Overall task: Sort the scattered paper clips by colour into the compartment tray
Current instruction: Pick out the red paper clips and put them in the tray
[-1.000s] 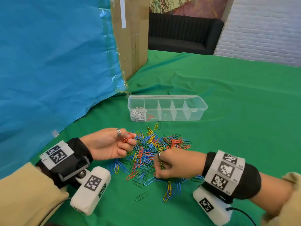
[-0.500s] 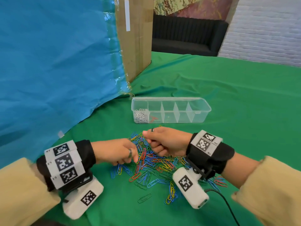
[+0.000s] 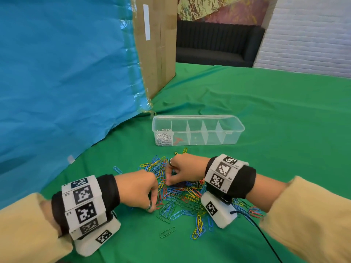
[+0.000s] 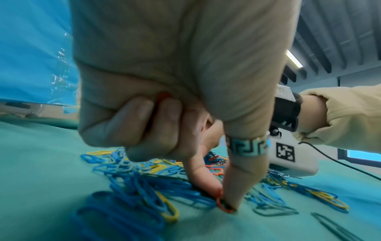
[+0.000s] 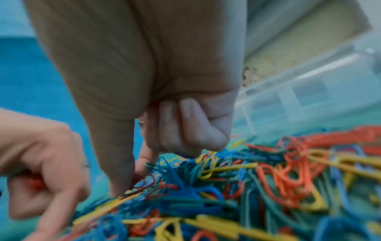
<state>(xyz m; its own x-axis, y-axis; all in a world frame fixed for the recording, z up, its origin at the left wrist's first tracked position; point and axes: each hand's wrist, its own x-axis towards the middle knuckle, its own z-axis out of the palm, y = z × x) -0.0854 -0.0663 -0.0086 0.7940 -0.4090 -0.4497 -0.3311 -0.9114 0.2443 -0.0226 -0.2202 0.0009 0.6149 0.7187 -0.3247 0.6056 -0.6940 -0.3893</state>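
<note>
A pile of mixed paper clips [image 3: 182, 196] lies on the green cloth. Behind it stands the clear compartment tray [image 3: 214, 137], with white clips [image 3: 163, 138] in its leftmost compartment and red clips [image 3: 177, 141] in the one beside it. My left hand [image 3: 152, 208] pinches a red clip [image 4: 224, 206] against the cloth at the pile's near-left edge, and more red shows inside its curled fingers [image 4: 163, 96]. My right hand [image 3: 168, 182] has thumb and forefinger down in the pile's far-left part, pinching a dark red clip [image 5: 144, 182].
A blue sheet [image 3: 66, 73] and a cardboard box [image 3: 157, 44] rise at the left and behind. One green clip [image 3: 167, 232] lies apart toward me. A black cable [image 3: 269, 243] trails from the right wrist unit. Green cloth [image 3: 275, 120] stretches right of the tray.
My right hand rose from the pile toward the tray, then came back down into the clips. My left hand turned palm-down and lowered its fingertips onto the pile's near edge.
</note>
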